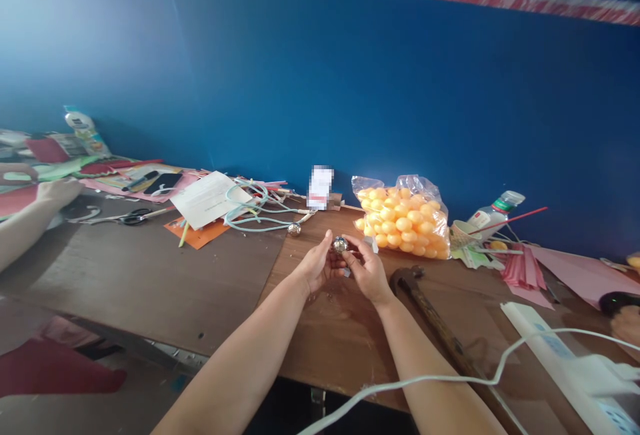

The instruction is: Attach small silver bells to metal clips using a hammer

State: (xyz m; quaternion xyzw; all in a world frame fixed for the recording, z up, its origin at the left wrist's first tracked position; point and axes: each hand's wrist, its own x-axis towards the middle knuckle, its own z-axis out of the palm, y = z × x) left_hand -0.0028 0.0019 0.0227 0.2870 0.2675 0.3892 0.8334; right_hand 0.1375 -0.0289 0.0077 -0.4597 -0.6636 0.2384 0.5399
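Observation:
A small shiny silver ball (341,244) is held up in front of me, above the table. My right hand (367,270) pinches it between thumb and fingers from the right. My left hand (316,267) is closed around its left side, thumb up and fingers curled below. Small whitish pieces show by the right fingers; I cannot tell what they are. A second silver ball (294,229) lies on the brown table (295,315), beyond my left hand. To the right of my right forearm lies a hammer (430,315) with a dark handle.
A clear bag of orange balls (407,222) stands behind my hands. A white power strip (555,348) and its cable cross the right front. Scissors (133,216), papers (210,198) and a pale blue cord lie left. Other people's hands (60,192) show at both sides.

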